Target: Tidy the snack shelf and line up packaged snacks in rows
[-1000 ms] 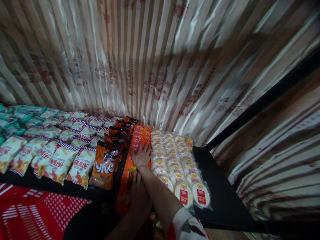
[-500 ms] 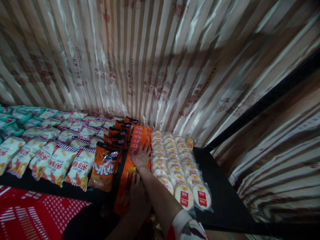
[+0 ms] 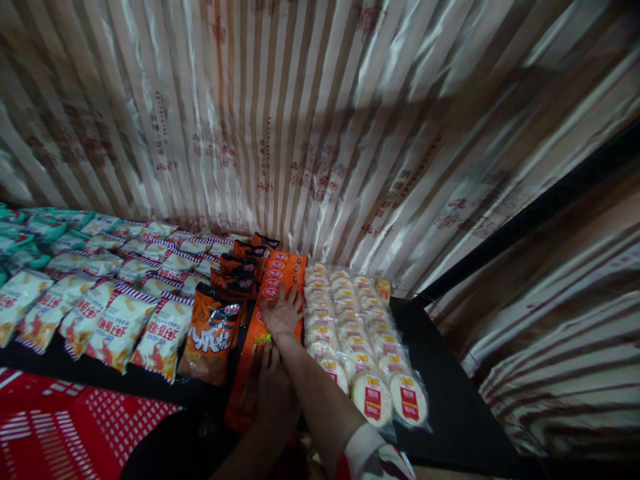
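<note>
1. Right hand (image 3: 283,312): palm down on the row of orange packs (image 3: 274,267), about mid-row. Fingers spread, pointing to the far end. Not clenched; flat contact, nothing wrapped in the fingers.
2. Left hand (image 3: 274,383): nearer the body, fingers laid forward on the near part of the same row. Dim there and partly overlapped by the right forearm; can't tell whether it grips a pack or only rests.
3. Orange packs: overlapping in one narrow row on the black tabletop (image 3: 445,387), running from the near edge back towards the curtain (image 3: 240,120). Oval logos show on the exposed strips at the far end.
4. Just left of the row: a file of orange-brown bags (image 3: 209,340), the nearest one facing the camera, the others lined up behind it.
5. Further left: several ranks of white snack bags (image 3: 120,328) with red lettering and striped top edges, then green bags (image 3: 47,230) at the far left.
6. Right side: round white packs (image 3: 373,399) in clear wrap, three overlapping columns, close beside the orange row. Small yellow pack (image 3: 383,289) at the back right corner of these.
7. Lower left: red basket (image 3: 90,420) with slotted sides, below the table edge.
8. Light patterned sleeve (image 3: 373,450) on the right arm.
</note>
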Motion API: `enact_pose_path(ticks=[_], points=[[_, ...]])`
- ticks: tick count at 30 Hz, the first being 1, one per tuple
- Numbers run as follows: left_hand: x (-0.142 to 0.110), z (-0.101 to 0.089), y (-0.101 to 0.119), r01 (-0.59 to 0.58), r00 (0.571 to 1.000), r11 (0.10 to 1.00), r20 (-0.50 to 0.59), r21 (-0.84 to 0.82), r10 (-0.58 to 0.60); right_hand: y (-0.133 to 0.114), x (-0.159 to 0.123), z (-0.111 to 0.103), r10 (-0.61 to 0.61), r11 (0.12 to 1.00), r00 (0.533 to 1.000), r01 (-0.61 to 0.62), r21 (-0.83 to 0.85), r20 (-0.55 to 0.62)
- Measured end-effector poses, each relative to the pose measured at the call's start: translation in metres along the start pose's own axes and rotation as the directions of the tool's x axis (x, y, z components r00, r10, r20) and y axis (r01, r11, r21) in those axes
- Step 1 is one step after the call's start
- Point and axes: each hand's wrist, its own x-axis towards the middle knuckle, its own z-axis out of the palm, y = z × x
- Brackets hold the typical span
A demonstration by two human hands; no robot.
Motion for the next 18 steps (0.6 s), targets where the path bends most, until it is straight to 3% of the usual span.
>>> enact_pose_path(ticks=[5,14,18], points=[[-0.0016,-0.0001,-0.0015,0.006,1.000,1.000,-0.001,-0.019,-0.006,-0.0005,0.0008,0.0050,-0.007,1.000,1.000,0.006,-0.018,-0.018],[-0.0018,0.0011,-0.0027,-0.040,0.994,0.998,-0.100,-0.055,0.035,-0.0009,0.0008,-0.0031,-0.009,0.999,0.998,0.011,-0.036,0.055],[-0.0017,-0.0001,-0.0025,-0.008,0.998,0.996,-0.057,-0.089,0.002,0.0001,0.0035,-0.0027,-0.021,0.997,0.999,0.024,-0.078,0.036]])
